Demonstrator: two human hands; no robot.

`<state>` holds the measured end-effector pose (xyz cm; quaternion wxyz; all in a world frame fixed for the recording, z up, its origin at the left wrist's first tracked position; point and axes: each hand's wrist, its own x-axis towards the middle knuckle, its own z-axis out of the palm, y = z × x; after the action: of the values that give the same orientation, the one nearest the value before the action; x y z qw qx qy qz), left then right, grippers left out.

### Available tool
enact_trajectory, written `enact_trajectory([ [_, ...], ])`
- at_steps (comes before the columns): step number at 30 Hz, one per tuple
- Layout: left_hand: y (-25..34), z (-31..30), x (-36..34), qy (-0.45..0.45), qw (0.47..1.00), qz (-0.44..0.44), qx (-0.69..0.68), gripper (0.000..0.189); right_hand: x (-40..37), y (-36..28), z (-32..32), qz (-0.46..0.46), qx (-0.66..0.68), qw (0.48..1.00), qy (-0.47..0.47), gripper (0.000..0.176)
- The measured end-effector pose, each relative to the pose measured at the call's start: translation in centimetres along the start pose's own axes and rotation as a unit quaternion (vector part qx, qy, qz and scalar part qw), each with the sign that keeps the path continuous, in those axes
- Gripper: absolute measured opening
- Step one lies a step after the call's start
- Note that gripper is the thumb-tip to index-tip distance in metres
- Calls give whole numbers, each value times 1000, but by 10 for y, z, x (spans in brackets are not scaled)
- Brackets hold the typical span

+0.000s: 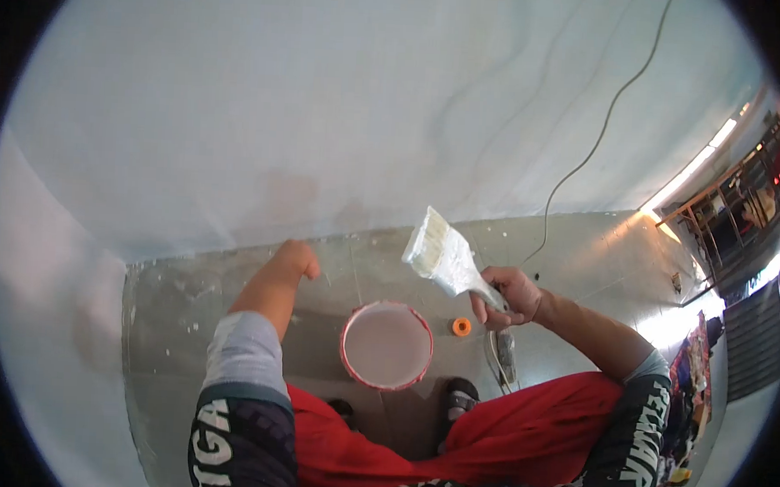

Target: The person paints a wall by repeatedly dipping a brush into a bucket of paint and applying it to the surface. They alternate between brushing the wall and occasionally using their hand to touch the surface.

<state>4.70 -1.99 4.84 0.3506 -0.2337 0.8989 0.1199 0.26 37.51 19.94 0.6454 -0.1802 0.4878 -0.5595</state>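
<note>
A wide paintbrush [446, 253], its bristles and metal band smeared with white paint, is held by the handle in my right hand [511, 298]. The bristles point up and left, toward the pale wall [283, 108]. On the floor between my feet and the wall stands a red-rimmed bucket [388, 346] of whitish paint, below and left of the brush. My left hand [300, 259] hangs near the foot of the wall, up and left of the bucket; its fingers are mostly hidden.
An orange ring-shaped object [462, 327] lies on the tiled floor [581, 252] right of the bucket. A long tool with a cable [504, 357] lies beside it. Another cable [594, 144] hangs down the wall. A metal frame [713, 214] stands at the far right.
</note>
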Motion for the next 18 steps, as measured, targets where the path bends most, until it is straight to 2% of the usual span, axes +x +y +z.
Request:
enact_trajectory([
  [3,-1,-4,13,-112,992,-30,-53,37,-2,-4,1,-26,-14,998,53,47],
  [7,-12,5,54,-177,982,-52,-29,45,0,-15,-10,-103,4,993,57,47],
  [8,-14,7,57,-208,976,-58,-32,46,-1,-20,-10,-121,11,986,113,48],
  [9,-16,8,59,-200,978,-57,-27,46,-2,-25,-10,-138,18,976,168,49],
  [12,-21,9,65,-206,976,-69,-28,47,-8,-43,-18,-190,23,958,215,51],
  [14,-27,9,70,-211,974,-75,-35,49,-13,-54,-21,-192,34,950,245,52],
  [16,-44,30,102,-234,966,-92,-54,44,-16,-57,-22,-208,8,917,339,50],
  [18,-45,27,105,-250,959,-108,-74,40,-17,-58,-29,-206,-9,913,352,47],
])
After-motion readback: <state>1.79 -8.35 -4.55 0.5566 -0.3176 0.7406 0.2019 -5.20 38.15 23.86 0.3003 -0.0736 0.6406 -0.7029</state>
